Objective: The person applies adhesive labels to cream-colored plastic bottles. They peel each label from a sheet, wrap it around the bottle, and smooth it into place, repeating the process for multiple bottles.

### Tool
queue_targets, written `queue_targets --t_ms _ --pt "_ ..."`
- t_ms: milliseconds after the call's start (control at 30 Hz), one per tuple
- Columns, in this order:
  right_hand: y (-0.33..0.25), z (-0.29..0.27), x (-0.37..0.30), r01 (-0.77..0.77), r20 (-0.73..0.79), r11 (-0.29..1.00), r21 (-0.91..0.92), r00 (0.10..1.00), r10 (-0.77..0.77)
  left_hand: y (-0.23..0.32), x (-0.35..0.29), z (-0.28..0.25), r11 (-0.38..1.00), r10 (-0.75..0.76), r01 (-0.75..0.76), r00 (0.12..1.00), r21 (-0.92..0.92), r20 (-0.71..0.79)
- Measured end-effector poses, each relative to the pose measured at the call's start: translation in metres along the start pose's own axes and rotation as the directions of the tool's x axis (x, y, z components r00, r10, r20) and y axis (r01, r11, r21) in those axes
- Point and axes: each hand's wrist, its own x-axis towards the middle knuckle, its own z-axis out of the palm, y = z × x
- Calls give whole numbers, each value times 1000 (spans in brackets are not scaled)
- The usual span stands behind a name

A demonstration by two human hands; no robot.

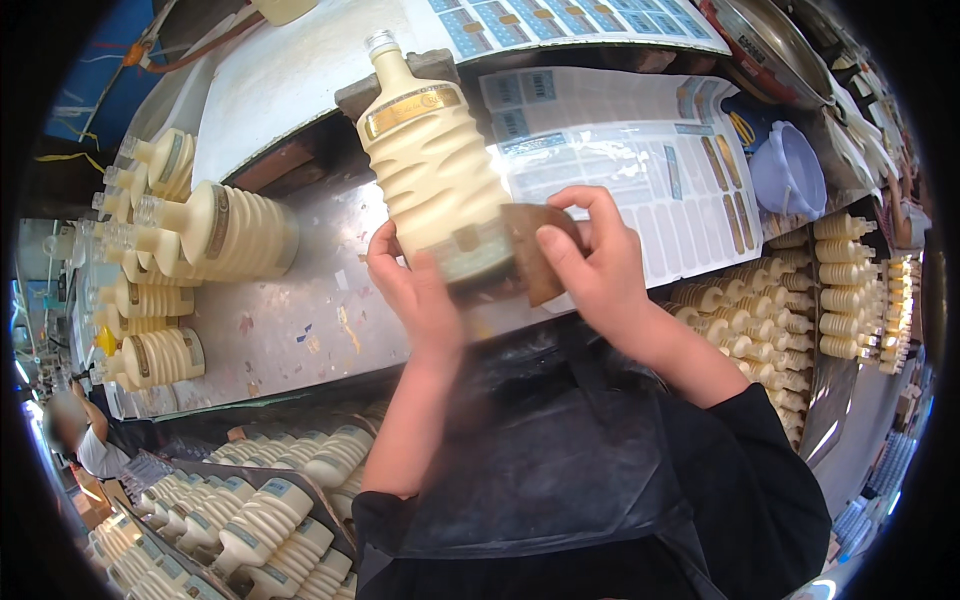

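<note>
Okay so the cream bottle (435, 165) is on the near side of the white board (270, 75), neck pointing away and propped on a dark block (435, 68), base toward the person. Labels first: there's a gold band (410, 108) with lettering up at the shoulder, too small for me to make out, and a pale label (465, 245) wrapped round the base, a bit blurred. Left hand (425, 310) is at the base's left side, fingers curled round it with the thumb in front. Right hand (605, 275) is pinching a brown pad (530, 250) between thumb and fingers, right up by the label's right end. Counts: one bottle in hand, one pad, one lilac bucket (785, 170) off to the right, and at least six more bottles (230, 235) bunched on the left; they overlap, so don't hold me to it. The label sheet (640, 225) on the right has what looks like four gold strips on it, plus more blue labels (560, 22) at the far edge. The bench (320, 320) is bare metal, scuffed and flecked with scraps. Loads more bottles are packed near left (265, 520) and along the right (760, 320), and there's another person (95, 455) way over left.
</note>
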Motion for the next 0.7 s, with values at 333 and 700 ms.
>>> queue_targets --t_ms 333,700 --pt "52 7 13 -84 36 996 -6 996 84 4 2 -3 998 -67 67 997 -2 29" --pt "-2 17 -11 745 58 604 -283 642 -765 2 4 -19 946 -186 202 979 -254 85"
